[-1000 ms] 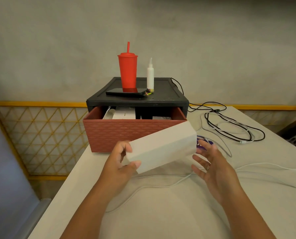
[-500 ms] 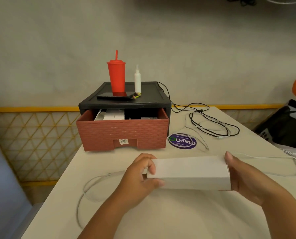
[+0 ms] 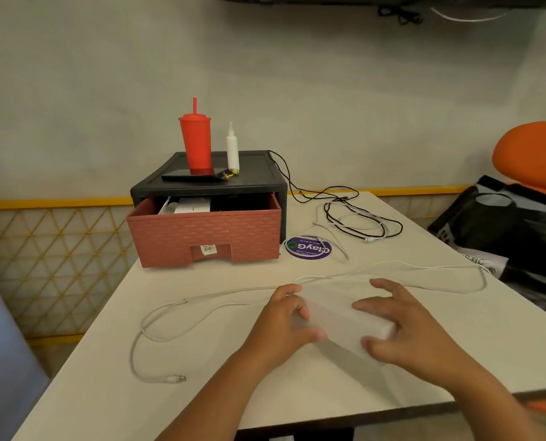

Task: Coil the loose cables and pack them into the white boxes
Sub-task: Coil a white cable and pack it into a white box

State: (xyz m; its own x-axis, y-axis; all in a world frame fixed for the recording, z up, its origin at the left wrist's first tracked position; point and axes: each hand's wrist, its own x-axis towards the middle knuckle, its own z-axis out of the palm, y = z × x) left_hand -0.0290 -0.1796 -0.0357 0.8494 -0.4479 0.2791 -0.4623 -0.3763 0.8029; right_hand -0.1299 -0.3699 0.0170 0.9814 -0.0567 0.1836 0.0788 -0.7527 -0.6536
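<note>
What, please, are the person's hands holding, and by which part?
A white rectangular box: the left hand grips its left end, the right hand its right end, fingers spread over the top.

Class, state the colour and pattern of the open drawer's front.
The drawer front is reddish-brown with a brick-like weave; head view.

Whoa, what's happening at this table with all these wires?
A person is handling a white box on the table with both hands: the left hand grips one end and the right hand wraps over the other. The box is blurred, so I cannot tell whether it is open. No cable is packed yet: a white cable sprawls loose across the table, and a black cable lies tangled farther back, beside an open red drawer.
</note>
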